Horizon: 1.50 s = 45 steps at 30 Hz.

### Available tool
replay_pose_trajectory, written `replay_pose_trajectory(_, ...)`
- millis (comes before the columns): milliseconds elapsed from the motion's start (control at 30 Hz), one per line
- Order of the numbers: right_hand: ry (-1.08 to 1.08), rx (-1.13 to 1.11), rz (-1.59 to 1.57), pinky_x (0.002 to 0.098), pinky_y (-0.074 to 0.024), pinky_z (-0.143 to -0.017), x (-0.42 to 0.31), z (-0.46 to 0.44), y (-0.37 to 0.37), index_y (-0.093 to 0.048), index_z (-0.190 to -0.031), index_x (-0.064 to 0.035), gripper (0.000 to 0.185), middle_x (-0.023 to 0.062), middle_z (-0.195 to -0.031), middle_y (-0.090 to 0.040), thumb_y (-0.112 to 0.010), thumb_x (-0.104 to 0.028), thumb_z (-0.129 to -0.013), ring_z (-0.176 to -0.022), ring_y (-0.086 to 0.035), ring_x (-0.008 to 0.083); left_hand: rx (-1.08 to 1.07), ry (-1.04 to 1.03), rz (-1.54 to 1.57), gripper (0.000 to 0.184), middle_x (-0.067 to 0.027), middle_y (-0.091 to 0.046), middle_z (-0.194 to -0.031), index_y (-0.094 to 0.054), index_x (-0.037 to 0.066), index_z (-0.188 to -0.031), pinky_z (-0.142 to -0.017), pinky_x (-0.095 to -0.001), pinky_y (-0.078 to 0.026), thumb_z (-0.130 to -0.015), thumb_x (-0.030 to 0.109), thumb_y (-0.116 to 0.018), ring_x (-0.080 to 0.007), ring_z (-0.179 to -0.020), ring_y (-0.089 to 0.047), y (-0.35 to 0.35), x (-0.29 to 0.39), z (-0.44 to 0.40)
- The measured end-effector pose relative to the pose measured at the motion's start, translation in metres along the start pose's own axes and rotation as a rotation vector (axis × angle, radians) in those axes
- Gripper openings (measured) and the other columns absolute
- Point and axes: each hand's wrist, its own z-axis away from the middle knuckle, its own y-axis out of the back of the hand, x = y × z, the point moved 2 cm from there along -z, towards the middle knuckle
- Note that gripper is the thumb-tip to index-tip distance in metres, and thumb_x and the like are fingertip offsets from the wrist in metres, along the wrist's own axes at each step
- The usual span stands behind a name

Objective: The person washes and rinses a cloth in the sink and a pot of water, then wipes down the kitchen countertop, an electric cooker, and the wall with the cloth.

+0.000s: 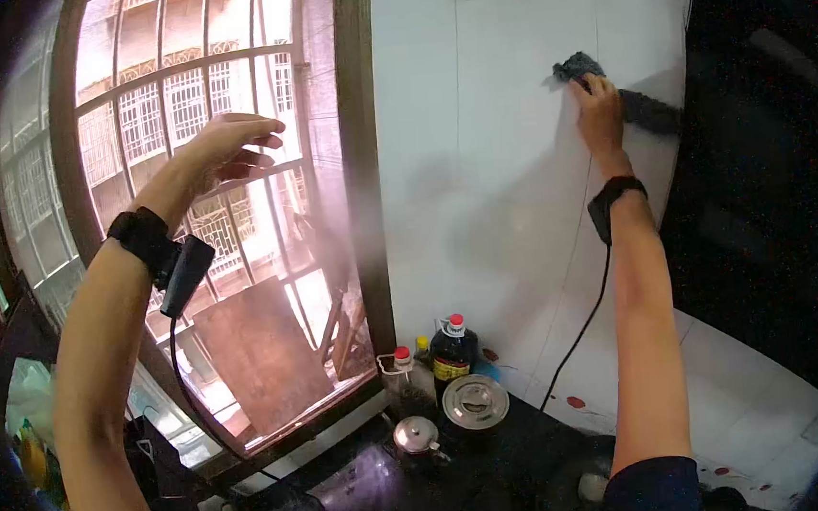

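My right hand [600, 116] is raised high against the white tiled wall [510, 75]. Its fingers are closed on a dark grey cloth [579, 66], which is pressed to the tiles; part of the dark fabric [649, 112] also shows to the right of the hand, or this may be its shadow. In front of the barred window [214, 98], my left hand [233, 149] hangs in the air with its fingers apart and loosely bent, holding nothing. Each wrist wears a black strap with a device and a cable.
Below the wall, a dark counter [350, 481] carries a dark bottle with a red cap [455, 348], a clear jug [405, 381], a lidded metal pot [476, 402] and a small metal pot [416, 436]. A brown board [263, 353] leans outside the window. A dark surface [768, 179] borders the right.
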Motion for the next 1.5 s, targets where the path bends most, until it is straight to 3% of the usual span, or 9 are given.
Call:
replay_pose_trajectory(100,-0.623,-0.352,-0.633,0.0401,-0.0435,-0.084,-0.062,0.060,0.018,-0.060,-0.095,0.0053,0.018,0.0201,-0.101,-0.059,-0.052,-0.004,-0.081,-0.093,-0.055,0.0362,0.020,-0.084,-0.054,0.044,-0.0136,-0.058,-0.098,-0.053,0.001,-0.119,-0.057,-0.0252,-0.052,-0.083,0.025,-0.063,-0.0165,-0.072,-0.059,-0.035,-0.004,-0.017)
replay_pose_trajectory(167,-0.003,-0.509,-0.500,0.0385,-0.0416,-0.086,-0.073,0.199,-0.038,-0.057,-0.098,0.0061,0.025,0.0186,-0.102,-0.058,-0.054,-0.014,-0.084,-0.099,-0.052,0.0340,0.003,-0.092,-0.153,0.067,-0.0232,-0.050,-0.117,-0.035,-0.002,-0.133,-0.067,-0.0332,-0.055,-0.082,0.031,-0.063,-0.0290,-0.092,-0.058,-0.057,-0.002,-0.035)
replay_pose_trajectory(267,-0.916,-0.869,-1.149,0.0399,-0.0416,-0.085,-0.136,0.307,0.013,-0.059,-0.095,-0.0018,0.021,0.0183,-0.104,-0.057,-0.053,-0.012,-0.077,-0.097,-0.052,0.0343,0.078,-0.128,-0.108,0.089,-0.0283,-0.043,-0.123,-0.023,-0.007,-0.136,-0.070,-0.0341,-0.055,-0.074,0.038,-0.070,-0.0315,-0.095,-0.057,-0.085,-0.014,-0.060)
replay_pose_trajectory(333,0.098,-1.419,-0.412,0.0390,-0.0407,-0.087,-0.150,0.297,0.054,-0.063,-0.089,-0.0064,0.018,0.0193,-0.103,-0.057,-0.054,-0.009,-0.074,-0.097,-0.053,0.0328,0.123,-0.144,-0.202,0.092,-0.0285,-0.043,-0.123,-0.024,-0.008,-0.135,-0.071,-0.0332,-0.054,-0.072,0.040,-0.071,-0.0307,-0.095,-0.057,-0.102,-0.025,-0.084)
replay_pose_trajectory(667,-0.353,-0.939,-0.318,0.0387,-0.0423,-0.092,-0.064,0.012,-0.081,-0.049,-0.122,-0.0031,0.039,0.0197,-0.123,-0.050,-0.043,0.000,-0.083,-0.119,-0.044,0.0307,0.549,-0.213,-0.556,0.060,-0.0220,-0.058,-0.103,-0.044,-0.003,-0.111,-0.083,-0.0399,-0.046,-0.070,0.032,-0.071,-0.0326,-0.099,-0.057,-0.110,-0.042,-0.117)
replay_pose_trajectory(767,-0.108,-0.145,-0.168,0.0370,-0.0415,-0.093,-0.077,0.019,-0.108,-0.051,-0.120,-0.0029,0.041,0.0185,-0.122,-0.047,-0.046,0.005,-0.079,-0.113,-0.046,0.0328,0.581,-0.243,-0.666,0.048,-0.0141,-0.062,-0.090,-0.049,0.003,-0.104,-0.075,-0.0395,-0.047,-0.071,0.030,-0.071,-0.0285,-0.089,-0.060,-0.116,-0.051,-0.116)
replay_pose_trajectory(1067,-0.232,-0.494,-0.672,0.0393,-0.0446,-0.082,-0.189,0.114,-0.191,-0.063,-0.093,-0.0021,0.024,0.0176,-0.095,-0.061,-0.051,0.003,-0.073,-0.091,-0.057,0.0324,0.605,-0.382,-0.545,0.034,-0.0088,-0.062,-0.075,-0.049,0.006,-0.100,-0.067,-0.0389,-0.046,-0.074,0.019,-0.067,-0.0276,-0.076,-0.062,-0.113,-0.064,-0.121)
replay_pose_trajectory(1267,-0.562,0.468,-0.910,0.0380,-0.0319,-0.101,-0.175,-0.142,-0.155,-0.050,-0.123,-0.0012,0.039,0.0229,-0.126,-0.047,-0.049,-0.010,-0.084,-0.117,-0.043,0.0350,0.602,-0.423,-0.552,0.034,-0.0092,-0.060,-0.072,-0.045,0.007,-0.099,-0.066,-0.0413,-0.045,-0.074,0.015,-0.066,-0.0305,-0.074,-0.061,-0.115,-0.071,-0.121)
replay_pose_trajectory(1500,-0.496,0.353,-0.841,0.0424,-0.0307,-0.102,-0.252,-0.126,-0.179,-0.042,-0.129,-0.0038,0.039,0.0240,-0.127,-0.044,-0.036,-0.014,-0.091,-0.119,-0.039,0.0387,0.488,-0.447,-0.508,0.037,-0.0082,-0.062,-0.080,-0.045,0.006,-0.107,-0.069,-0.0408,-0.046,-0.075,0.011,-0.062,-0.0295,-0.078,-0.061,-0.113,-0.070,-0.106)
